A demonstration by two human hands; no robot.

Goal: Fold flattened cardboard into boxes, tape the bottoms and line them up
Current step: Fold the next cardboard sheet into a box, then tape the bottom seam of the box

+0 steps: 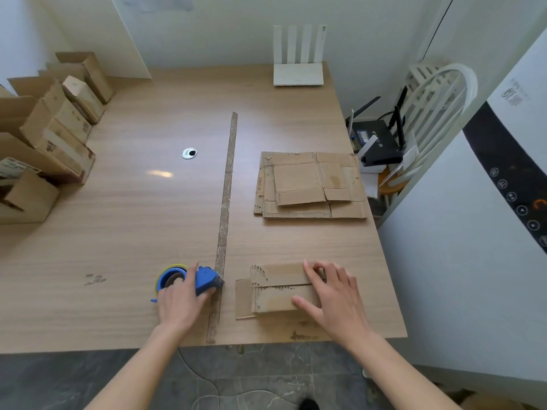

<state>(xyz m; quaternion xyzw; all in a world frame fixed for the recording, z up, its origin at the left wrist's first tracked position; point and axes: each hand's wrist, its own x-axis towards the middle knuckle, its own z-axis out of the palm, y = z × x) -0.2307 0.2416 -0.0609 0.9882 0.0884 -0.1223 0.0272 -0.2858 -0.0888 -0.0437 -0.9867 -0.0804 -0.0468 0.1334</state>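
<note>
A small folded cardboard box (276, 288) lies near the table's front edge with its bottom flaps closed and facing up. My right hand (331, 294) rests over its right end, fingers on the top flaps and thumb against the near side. Left of it sits a blue tape dispenser (204, 279) with a yellowish tape roll. My left hand (179, 303) grips the dispenser from the near side. A stack of flattened cardboard (310, 184) lies further back on the right. Several folded boxes (50, 137) stand in a row along the table's left edge.
A long cardboard strip (226, 208) runs front to back down the wooden table (133, 217). A metal cable grommet (189, 153) sits mid-table. A white router (298, 74) stands at the back. Off the right edge are a chair with black routers (381, 140) and a white appliance (488, 217).
</note>
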